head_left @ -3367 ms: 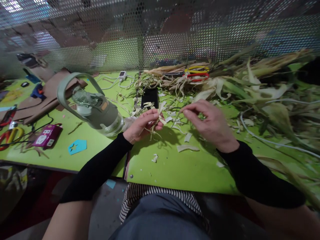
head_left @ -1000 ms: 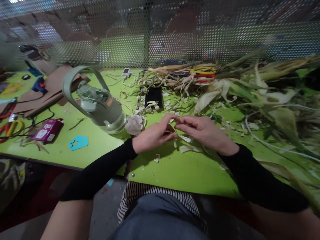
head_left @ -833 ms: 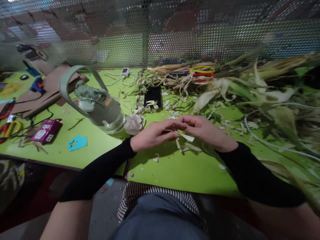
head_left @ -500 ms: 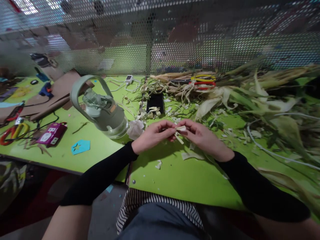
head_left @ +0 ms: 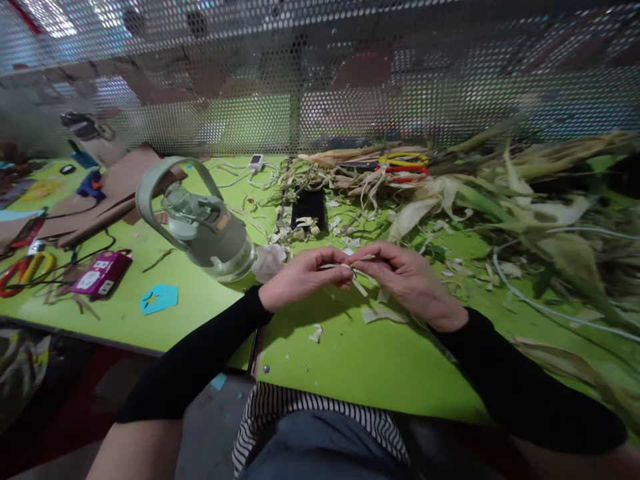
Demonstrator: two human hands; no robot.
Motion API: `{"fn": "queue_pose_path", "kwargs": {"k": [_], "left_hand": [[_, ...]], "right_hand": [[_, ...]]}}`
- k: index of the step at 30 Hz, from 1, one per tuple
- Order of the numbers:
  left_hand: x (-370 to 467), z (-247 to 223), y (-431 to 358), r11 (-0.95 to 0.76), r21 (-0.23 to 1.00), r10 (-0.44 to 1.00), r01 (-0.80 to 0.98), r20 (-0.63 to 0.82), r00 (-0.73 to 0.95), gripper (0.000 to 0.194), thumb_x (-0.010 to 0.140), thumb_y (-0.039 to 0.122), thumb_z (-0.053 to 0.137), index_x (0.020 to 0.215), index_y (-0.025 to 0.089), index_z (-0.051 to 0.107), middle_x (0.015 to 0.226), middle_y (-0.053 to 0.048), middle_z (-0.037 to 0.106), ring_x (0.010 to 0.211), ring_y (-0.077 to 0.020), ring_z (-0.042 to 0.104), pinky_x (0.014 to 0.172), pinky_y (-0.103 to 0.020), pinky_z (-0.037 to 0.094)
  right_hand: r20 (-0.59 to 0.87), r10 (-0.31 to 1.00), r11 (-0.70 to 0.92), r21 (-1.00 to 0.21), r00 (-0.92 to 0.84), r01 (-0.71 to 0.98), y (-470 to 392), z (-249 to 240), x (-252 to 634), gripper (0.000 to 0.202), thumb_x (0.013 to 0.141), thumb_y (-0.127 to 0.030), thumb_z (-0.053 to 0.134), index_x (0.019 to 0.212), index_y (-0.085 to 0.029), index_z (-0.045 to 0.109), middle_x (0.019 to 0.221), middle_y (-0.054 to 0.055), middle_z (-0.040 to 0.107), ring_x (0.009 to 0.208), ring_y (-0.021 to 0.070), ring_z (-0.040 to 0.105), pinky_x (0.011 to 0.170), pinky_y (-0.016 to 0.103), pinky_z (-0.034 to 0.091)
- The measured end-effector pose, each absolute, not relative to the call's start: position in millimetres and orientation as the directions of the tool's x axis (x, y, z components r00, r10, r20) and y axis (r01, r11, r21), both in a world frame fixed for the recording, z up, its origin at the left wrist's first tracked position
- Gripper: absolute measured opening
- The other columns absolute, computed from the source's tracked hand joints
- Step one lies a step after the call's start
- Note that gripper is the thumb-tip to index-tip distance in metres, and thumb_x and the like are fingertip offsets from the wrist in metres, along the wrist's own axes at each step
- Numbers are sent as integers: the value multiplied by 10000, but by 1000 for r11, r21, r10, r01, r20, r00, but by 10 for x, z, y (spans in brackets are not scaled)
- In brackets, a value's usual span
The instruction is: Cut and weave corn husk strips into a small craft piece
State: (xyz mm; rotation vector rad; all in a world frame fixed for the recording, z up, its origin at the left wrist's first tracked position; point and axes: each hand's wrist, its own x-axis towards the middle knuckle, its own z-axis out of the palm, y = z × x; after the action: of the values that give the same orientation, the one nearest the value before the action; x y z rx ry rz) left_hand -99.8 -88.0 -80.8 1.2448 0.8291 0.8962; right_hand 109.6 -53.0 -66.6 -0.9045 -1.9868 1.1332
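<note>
Pale strips of corn husk [head_left: 359, 287] are pinched between my two hands above the green table [head_left: 320, 373]. My left hand [head_left: 306, 275] has thumb and forefinger closed on the husk, with one thin strip lying along the thumb. Fingertips of my right hand [head_left: 404, 277] meet the left ones and pinch the same piece. One narrow end hangs below the fingers. Flat husk [head_left: 384, 314] lies under my right hand, and a small curled scrap [head_left: 315, 333] is nearer the front edge. A crumpled whitish piece [head_left: 269, 263] sits beside my left wrist.
A green water bottle [head_left: 213, 230] stands left of my hands. Behind them lie a black phone [head_left: 309, 208], red-and-yellow-handled tools [head_left: 404, 167] and a heap of corn husks [head_left: 500, 193]. A white cable [head_left: 525, 294] loops at right. Leftward are a purple box [head_left: 101, 274] and scissors [head_left: 27, 272].
The fingertips of both hands have drawn closer together around the husk. The broad upper end that stuck up is now mostly covered by the right fingers, and a strip shows along the left thumb.
</note>
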Motion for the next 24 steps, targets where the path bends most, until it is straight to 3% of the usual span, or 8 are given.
{"fn": "queue_pose_path", "kwargs": {"k": [5,10,14,18,22,24], "left_hand": [[-966,-835,-907,-107,993,945,57,84,317,244,930,382,701,978,145,675,846,-26,710,780,-127,643,784,-281,499],[-944,-855,-914,-139,990,945,30,123,304,342,934,480,683,899,141,665,794,-24,691,734,-111,626,739,-263,494],[-927,-844,-926,-127,987,960,-97,147,237,359,894,499,726,891,149,648,774,-5,667,690,-90,614,696,-246,495],[-939,-811,-926,-83,969,983,-233,118,141,368,873,514,749,931,170,633,802,13,666,696,-78,621,712,-241,522],[-959,-805,-902,-37,952,994,-305,68,90,348,855,474,777,932,173,618,841,26,654,694,-64,618,713,-233,527],[-950,-822,-888,3,936,993,-351,39,112,325,853,437,783,916,170,609,815,36,641,681,-59,617,700,-225,521]], "right_hand": [[222,849,372,-895,-480,244,-569,-677,1052,273,901,-517,742,909,-245,763,750,2,714,619,157,585,565,287,457],[223,849,379,-889,-479,257,-586,-713,1042,272,931,-513,712,944,-243,739,729,-6,678,597,150,542,535,280,418],[202,861,349,-903,-467,251,-586,-722,1036,271,963,-516,666,1029,-256,708,768,-11,670,634,162,570,567,292,457],[249,842,429,-847,-479,314,-588,-693,1034,245,996,-477,611,976,-255,714,842,17,715,732,197,635,633,323,491],[243,811,487,-784,-533,384,-616,-615,1037,215,1003,-420,603,942,-251,722,841,19,738,675,190,622,612,330,459],[274,816,483,-807,-509,340,-632,-600,1036,191,993,-425,634,936,-261,711,844,16,716,690,185,606,620,326,460]]}}
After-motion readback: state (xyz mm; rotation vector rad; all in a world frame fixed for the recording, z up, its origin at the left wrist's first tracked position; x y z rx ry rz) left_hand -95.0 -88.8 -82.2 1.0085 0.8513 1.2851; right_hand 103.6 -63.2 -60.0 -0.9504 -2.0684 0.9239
